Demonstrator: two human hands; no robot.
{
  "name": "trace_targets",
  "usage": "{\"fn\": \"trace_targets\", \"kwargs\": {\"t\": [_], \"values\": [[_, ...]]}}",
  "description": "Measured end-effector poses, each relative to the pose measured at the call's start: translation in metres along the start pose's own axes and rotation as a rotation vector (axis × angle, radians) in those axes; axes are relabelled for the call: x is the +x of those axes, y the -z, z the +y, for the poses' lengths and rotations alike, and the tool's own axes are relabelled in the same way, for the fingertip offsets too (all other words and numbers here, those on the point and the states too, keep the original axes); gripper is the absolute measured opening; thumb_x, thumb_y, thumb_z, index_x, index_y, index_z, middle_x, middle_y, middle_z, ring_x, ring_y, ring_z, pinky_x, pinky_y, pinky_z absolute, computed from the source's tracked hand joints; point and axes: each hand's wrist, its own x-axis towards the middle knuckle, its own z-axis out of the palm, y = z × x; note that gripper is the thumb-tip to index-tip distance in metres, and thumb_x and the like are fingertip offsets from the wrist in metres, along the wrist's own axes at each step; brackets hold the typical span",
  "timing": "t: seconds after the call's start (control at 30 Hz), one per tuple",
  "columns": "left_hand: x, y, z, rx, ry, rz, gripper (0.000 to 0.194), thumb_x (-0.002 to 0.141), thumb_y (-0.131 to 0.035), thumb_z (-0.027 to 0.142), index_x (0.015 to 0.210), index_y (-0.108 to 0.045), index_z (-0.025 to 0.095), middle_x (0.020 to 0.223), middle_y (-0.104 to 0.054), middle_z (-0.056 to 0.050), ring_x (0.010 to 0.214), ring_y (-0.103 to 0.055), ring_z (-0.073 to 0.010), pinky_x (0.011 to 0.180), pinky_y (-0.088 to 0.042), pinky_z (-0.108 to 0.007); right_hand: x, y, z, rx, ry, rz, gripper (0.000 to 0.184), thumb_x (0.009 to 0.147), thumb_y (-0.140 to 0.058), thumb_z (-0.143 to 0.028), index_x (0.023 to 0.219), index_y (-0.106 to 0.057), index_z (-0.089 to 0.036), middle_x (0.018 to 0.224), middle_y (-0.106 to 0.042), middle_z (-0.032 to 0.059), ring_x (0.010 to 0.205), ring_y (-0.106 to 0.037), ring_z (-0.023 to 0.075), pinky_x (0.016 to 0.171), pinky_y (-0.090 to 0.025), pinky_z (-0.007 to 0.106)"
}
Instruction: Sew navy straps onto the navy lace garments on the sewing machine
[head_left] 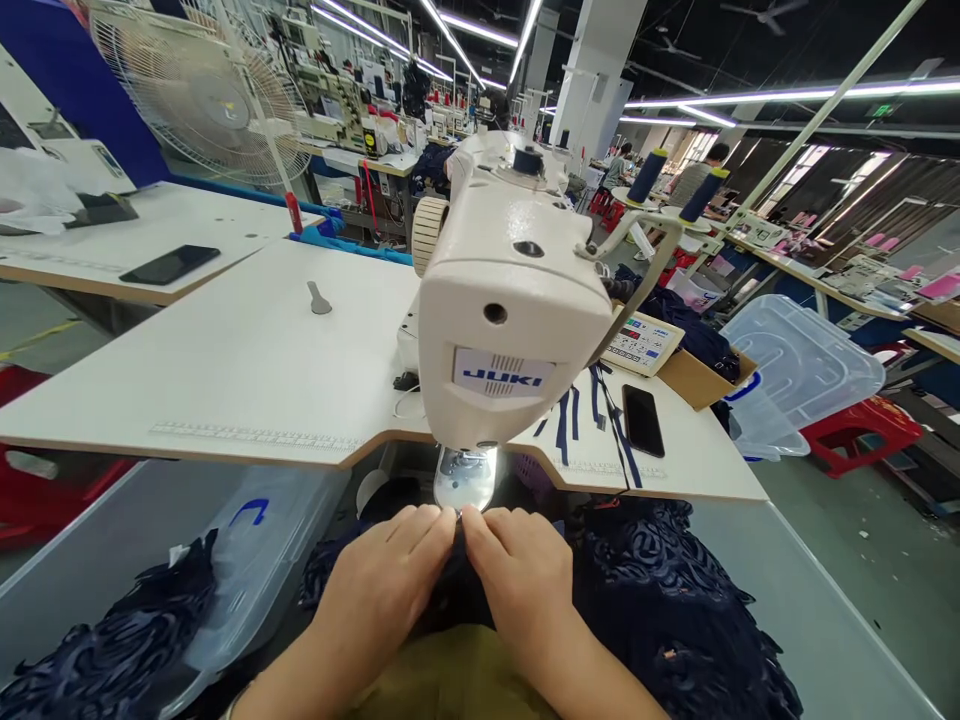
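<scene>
My left hand (pixel 384 570) and my right hand (pixel 521 565) meet almost tip to tip in front of the sewing machine (pixel 517 290). Fingers on both are curled in and closed, pinching dark navy cloth (pixel 456 590) that shows in the gap below them. How much cloth is inside the grip is hidden. Just beyond the fingertips is the lit metal plate (pixel 465 478) under the machine head. A heap of gathered navy pieces (pixel 667 590) lies to the right of my right hand.
A clear plastic bin (pixel 292 545) with navy pieces stands at left. On the white table (pixel 247 350) lies a small grey tool (pixel 318 299). Dark strips (pixel 564 425), a phone (pixel 643 420) and a control panel (pixel 641 343) sit right of the machine. A fan (pixel 202 95) stands behind.
</scene>
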Motion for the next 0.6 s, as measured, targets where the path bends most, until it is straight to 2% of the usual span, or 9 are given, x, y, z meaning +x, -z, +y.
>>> {"fn": "trace_targets", "kwargs": {"t": [0.1,0.23,0.33,0.4,0.47,0.53,0.6], "values": [[-0.002,0.000,-0.001,0.121,-0.136,0.067,0.025,0.093,-0.036,0.011,0.110,-0.053,0.017,0.090,-0.068,-0.003,0.078,-0.064,-0.0133,0.069,-0.052,-0.024,0.002,0.001,-0.003,0.049,-0.054,-0.021,0.019,0.096,-0.045,-0.018,0.089,-0.062,-0.022,0.058,-0.061,-0.0012,0.050,-0.050,0.0139,0.049,-0.027,0.033],[-0.003,0.001,0.000,0.165,-0.200,0.046,0.027,0.093,-0.032,0.008,0.107,-0.054,0.015,0.088,-0.067,-0.004,0.075,-0.063,-0.0131,0.067,-0.051,-0.024,-0.001,-0.003,-0.005,0.154,-0.175,-0.040,0.026,0.097,-0.041,-0.022,0.081,-0.061,-0.022,0.058,-0.061,-0.0008,0.051,-0.054,0.0139,0.050,-0.033,0.030],[-0.004,0.001,0.001,0.223,-0.186,0.037,0.027,0.093,-0.031,0.007,0.105,-0.054,0.014,0.090,-0.067,-0.006,0.077,-0.063,-0.0142,0.067,-0.051,-0.025,-0.006,-0.005,-0.003,0.267,-0.121,-0.054,0.023,0.098,-0.039,-0.018,0.101,-0.061,-0.019,0.073,-0.070,0.0027,0.061,-0.062,0.0159,0.057,-0.043,0.028],[-0.005,0.000,0.001,0.236,-0.165,0.019,0.027,0.093,-0.031,0.008,0.108,-0.053,0.012,0.090,-0.067,-0.007,0.076,-0.063,-0.0146,0.064,-0.050,-0.025,-0.008,-0.002,-0.001,0.381,-0.101,-0.108,0.027,0.098,-0.037,-0.017,0.117,-0.056,-0.016,0.090,-0.072,0.0064,0.075,-0.067,0.0179,0.066,-0.049,0.028],[-0.005,-0.001,0.002,0.221,-0.145,-0.010,0.027,0.094,-0.032,0.010,0.112,-0.052,0.012,0.083,-0.065,-0.004,0.068,-0.061,-0.0130,0.057,-0.047,-0.024,-0.008,0.003,0.003,0.517,-0.167,-0.209,0.033,0.098,-0.036,-0.018,0.129,-0.047,-0.016,0.096,-0.072,0.0070,0.080,-0.068,0.0182,0.071,-0.052,0.028],[-0.003,-0.002,0.003,0.184,-0.122,-0.027,0.025,0.095,-0.033,0.013,0.110,-0.053,0.014,0.072,-0.061,0.000,0.058,-0.057,-0.0111,0.050,-0.043,-0.022,-0.007,0.010,0.008,0.643,-0.266,-0.338,0.037,0.098,-0.035,-0.020,0.135,-0.042,-0.017,0.091,-0.071,0.0040,0.077,-0.067,0.0164,0.069,-0.052,0.026],[0.000,-0.001,0.004,0.140,-0.109,-0.036,0.023,0.096,-0.033,0.017,0.106,-0.054,0.015,0.066,-0.057,0.002,0.054,-0.054,-0.0100,0.048,-0.041,-0.021,-0.006,0.015,0.013,0.721,-0.320,-0.438,0.037,0.099,-0.035,-0.022,0.135,-0.043,-0.021,0.090,-0.070,0.0013,0.076,-0.067,0.0143,0.069,-0.052,0.024]]}}
